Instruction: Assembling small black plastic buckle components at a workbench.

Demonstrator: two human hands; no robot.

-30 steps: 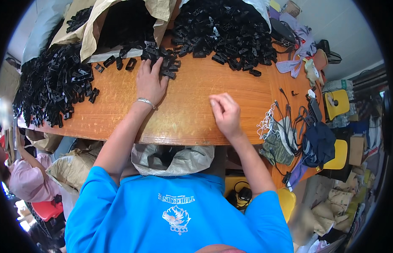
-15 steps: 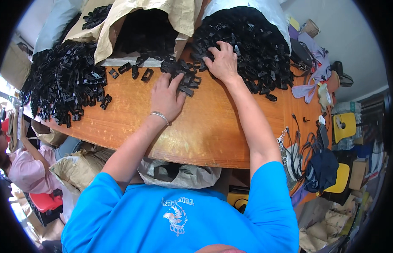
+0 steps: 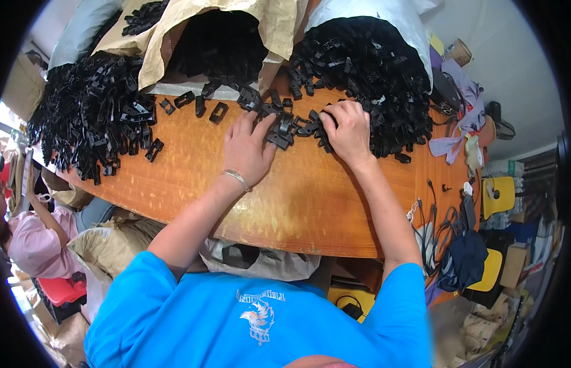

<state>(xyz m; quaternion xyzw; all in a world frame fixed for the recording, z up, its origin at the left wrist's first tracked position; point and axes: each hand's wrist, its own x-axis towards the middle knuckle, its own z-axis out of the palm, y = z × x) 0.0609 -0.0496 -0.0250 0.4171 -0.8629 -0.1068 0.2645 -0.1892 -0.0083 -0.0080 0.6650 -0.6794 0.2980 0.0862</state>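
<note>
A small cluster of black plastic pieces [image 3: 282, 130] lies on the table between my hands. My left hand [image 3: 246, 151] rests at its left side, fingers stretched and thumb apart, the fingertips touching the pieces. On the other side is my right hand [image 3: 350, 132], its fingers curled down over a few black pieces [image 3: 309, 126] at the near left edge of the right heap [image 3: 383, 80]. What lies under its fingertips is partly hidden. Several loose rectangular pieces [image 3: 218, 112] lie left of the cluster.
A brown paper sack [image 3: 155, 52] opens toward me, with black pieces inside. A larger black heap [image 3: 92, 116] covers the table's left. A white sack [image 3: 371, 11] stands behind the right heap. Cables [image 3: 436, 214] and dark cloth [image 3: 462, 260] lie at right. A person in pink [image 3: 43, 236] sits at left.
My right hand has moved down and toward me from the right heap, and several black pieces now lie beside the cluster. My left hand stays by the cluster. The view has shifted slightly.
</note>
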